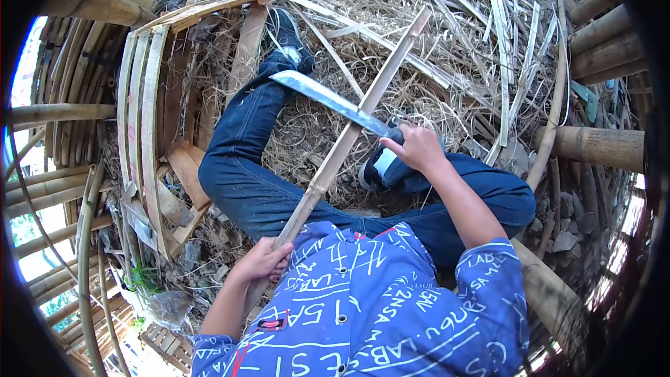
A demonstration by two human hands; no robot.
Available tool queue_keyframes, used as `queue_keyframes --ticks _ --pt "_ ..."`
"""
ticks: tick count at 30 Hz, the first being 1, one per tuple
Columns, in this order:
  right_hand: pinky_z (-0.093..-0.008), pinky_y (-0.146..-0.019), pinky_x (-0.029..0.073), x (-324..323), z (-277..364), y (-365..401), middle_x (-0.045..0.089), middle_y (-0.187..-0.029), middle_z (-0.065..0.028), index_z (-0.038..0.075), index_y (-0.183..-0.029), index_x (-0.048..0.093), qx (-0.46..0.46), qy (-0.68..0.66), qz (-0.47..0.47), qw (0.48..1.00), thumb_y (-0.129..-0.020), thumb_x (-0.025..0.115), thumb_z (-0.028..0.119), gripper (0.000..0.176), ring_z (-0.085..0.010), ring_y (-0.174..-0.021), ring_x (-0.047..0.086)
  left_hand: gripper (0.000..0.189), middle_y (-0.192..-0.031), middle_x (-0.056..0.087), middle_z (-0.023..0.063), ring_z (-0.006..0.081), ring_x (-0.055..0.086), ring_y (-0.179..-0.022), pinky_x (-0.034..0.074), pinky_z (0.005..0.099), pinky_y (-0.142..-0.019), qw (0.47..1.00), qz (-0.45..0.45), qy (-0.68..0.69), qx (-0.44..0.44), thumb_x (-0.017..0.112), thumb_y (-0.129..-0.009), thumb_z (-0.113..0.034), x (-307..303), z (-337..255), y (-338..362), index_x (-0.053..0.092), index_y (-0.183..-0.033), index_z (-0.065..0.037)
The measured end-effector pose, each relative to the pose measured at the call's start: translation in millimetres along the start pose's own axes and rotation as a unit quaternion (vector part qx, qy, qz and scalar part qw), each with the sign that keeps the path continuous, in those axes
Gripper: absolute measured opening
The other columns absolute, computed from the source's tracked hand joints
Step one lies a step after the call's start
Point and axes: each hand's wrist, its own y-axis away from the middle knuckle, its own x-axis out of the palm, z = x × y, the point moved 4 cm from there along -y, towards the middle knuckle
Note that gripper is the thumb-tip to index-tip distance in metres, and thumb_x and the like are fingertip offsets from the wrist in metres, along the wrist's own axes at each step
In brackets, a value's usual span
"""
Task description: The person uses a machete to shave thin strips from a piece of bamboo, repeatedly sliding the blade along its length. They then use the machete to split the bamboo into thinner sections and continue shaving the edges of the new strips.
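My left hand [264,261] is closed around the lower part of a long split bamboo strip [335,157], which slants up and away to the right across my lap. My right hand [417,148] grips the dark handle of a machete [321,98]. Its long, pale blade points to the upper left and crosses the bamboo strip near the middle, apparently touching it. Whether the edge has cut into the bamboo cannot be made out. The strip's lower end passes behind my left wrist, beside my patterned blue shirt.
Shavings and thin bamboo slivers [502,49] litter the ground ahead. A wooden crate [150,112] stands at my left leg. Thick bamboo poles [593,148] jut in from the right, and others form slatted walls on both sides. My shoes [286,38] are near the blade.
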Motion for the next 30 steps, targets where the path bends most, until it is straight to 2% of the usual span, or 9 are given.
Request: queue_keyframes --ticks 4,7,10,15,17,20,23,25,30 --pt "-0.0455 -0.060 0.053 11.3 35.6 22.6 0.065 -0.067 -0.0197 0.006 -0.083 0.064 -0.055 0.014 0.118 0.991 -0.084 0.047 0.073 0.069 -0.0357 -0.065 0.068 0.028 -0.056 0.039 -0.0035 0.0065 0.037 -0.044 0.032 0.0233 -0.039 0.999 0.016 0.003 0.040 0.049 -0.102 -0.026 2.2 -4.8 -12.2 0.044 -0.082 -0.007" --pt "-0.0453 -0.061 0.053 6.2 26.5 19.2 0.066 -0.068 -0.0192 0.006 -0.083 0.064 -0.065 0.051 0.113 0.990 -0.083 0.048 0.074 0.069 -0.0353 -0.066 0.068 0.027 -0.056 0.040 -0.0034 0.0065 0.037 -0.044 0.032 0.0233 -0.040 0.999 0.009 -0.009 0.032 0.049 -0.102 -0.026 3.9 -2.7 -2.1 0.044 -0.084 -0.007" --pt "-0.0448 -0.062 0.054 -9.3 -27.1 -9.2 0.068 -0.073 -0.0179 0.007 -0.084 0.067 0.070 0.007 0.044 0.997 -0.083 0.053 0.070 0.065 -0.0327 -0.071 0.069 0.026 -0.057 0.042 -0.0043 0.0056 0.039 -0.046 0.034 0.0235 -0.040 0.999 -0.011 0.018 0.025 0.052 -0.101 -0.024 2.2 5.4 11.0 0.047 -0.083 -0.006" --pt "-0.0465 -0.061 0.053 -1.5 -16.0 -14.9 0.067 -0.070 -0.0188 0.005 -0.083 0.066 0.040 0.033 0.005 0.999 -0.084 0.052 0.069 0.065 -0.0361 -0.069 0.068 0.026 -0.057 0.042 -0.0046 0.0053 0.039 -0.046 0.034 0.0233 -0.040 1.000 -0.002 -0.015 0.021 0.053 -0.100 -0.024 -3.2 -0.3 1.0 0.047 -0.083 -0.006" --pt "-0.0468 -0.061 0.053 -5.6 6.3 -2.8 0.066 -0.068 -0.0188 0.005 -0.082 0.065 0.005 0.001 0.056 0.998 -0.085 0.051 0.069 0.066 -0.0356 -0.066 0.068 0.027 -0.057 0.043 -0.0044 0.0054 0.039 -0.045 0.035 0.0233 -0.040 1.000 -0.004 0.005 0.008 0.053 -0.100 -0.024 -2.1 -0.1 2.2 0.048 -0.082 -0.006" --pt "-0.0463 -0.060 0.053 6.0 25.8 8.7 0.066 -0.067 -0.0185 0.007 -0.084 0.065 -0.053 0.045 0.113 0.991 -0.083 0.050 0.072 0.067 -0.0347 -0.066 0.068 0.027 -0.059 0.045 -0.0042 0.0052 0.041 -0.046 0.035 0.0228 -0.040 0.999 -0.016 -0.036 0.012 0.054 -0.100 -0.024 -3.9 2.1 5.7 0.050 -0.082 -0.005" --pt "-0.0469 -0.064 0.053 1.6 -19.0 -5.9 0.068 -0.072 -0.0194 0.006 -0.085 0.067 0.053 -0.002 0.042 0.998 -0.083 0.051 0.071 0.067 -0.0365 -0.072 0.068 0.026 -0.061 0.046 -0.0041 0.0049 0.042 -0.048 0.037 0.0220 -0.041 0.999 -0.010 -0.031 0.009 0.055 -0.099 -0.025 -9.1 15.7 13.2 0.052 -0.084 -0.004" --pt "-0.0471 -0.066 0.053 -6.9 -53.9 -22.9 0.068 -0.075 -0.0188 0.006 -0.085 0.068 0.129 0.010 0.037 0.991 -0.084 0.052 0.069 0.065 -0.0370 -0.075 0.068 0.025 -0.061 0.048 -0.0041 0.0048 0.043 -0.049 0.037 0.0219 -0.042 0.999 -0.016 -0.040 0.023 0.056 -0.099 -0.025 -9.2 20.0 21.2 0.053 -0.085 -0.004" --pt "-0.0489 -0.071 0.054 -15.5 -43.6 -22.0 0.067 -0.078 -0.0246 0.003 -0.087 0.069 0.100 0.024 0.024 0.994 -0.085 0.052 0.066 0.065 -0.0396 -0.077 0.068 0.025 -0.063 0.049 -0.0035 0.0049 0.045 -0.051 0.038 0.0220 -0.043 0.999 -0.009 -0.038 0.018 0.058 -0.098 -0.025 -13.6 8.8 17.2 0.055 -0.087 -0.003"
